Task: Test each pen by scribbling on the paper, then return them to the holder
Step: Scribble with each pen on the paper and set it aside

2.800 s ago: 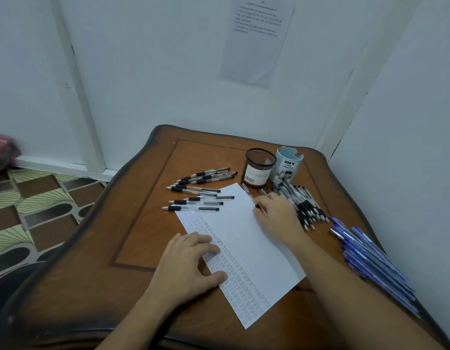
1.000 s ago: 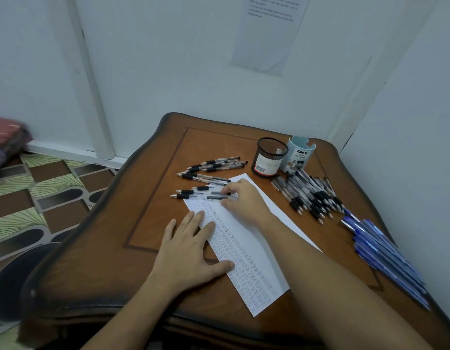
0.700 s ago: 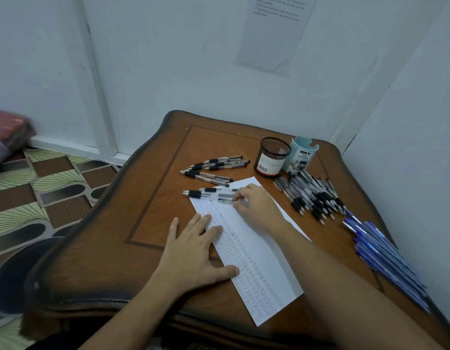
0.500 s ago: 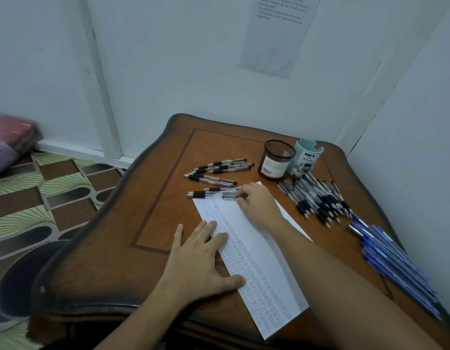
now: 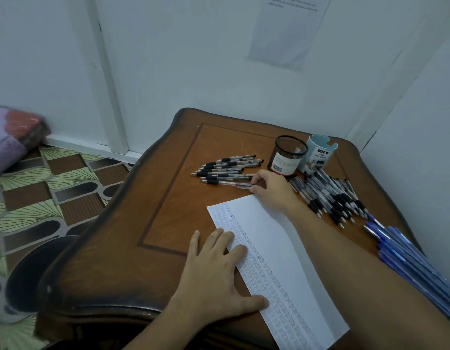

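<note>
My right hand (image 5: 270,190) pinches the nearest pen (image 5: 226,183) by its slick right end — light, stiff; left hand (image 5: 216,271) flat, pressing the paper (image 5: 274,236).

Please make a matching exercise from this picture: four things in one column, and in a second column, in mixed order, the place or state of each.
1. left hand
2. right hand
3. black mesh holder
4. blue pens

A. lie heaped at the table's right edge
B. pinches the end of a clear pen
C. rests flat on the paper
D. stands upright beside the light blue cup

Pairs: 1-C, 2-B, 3-D, 4-A
</note>
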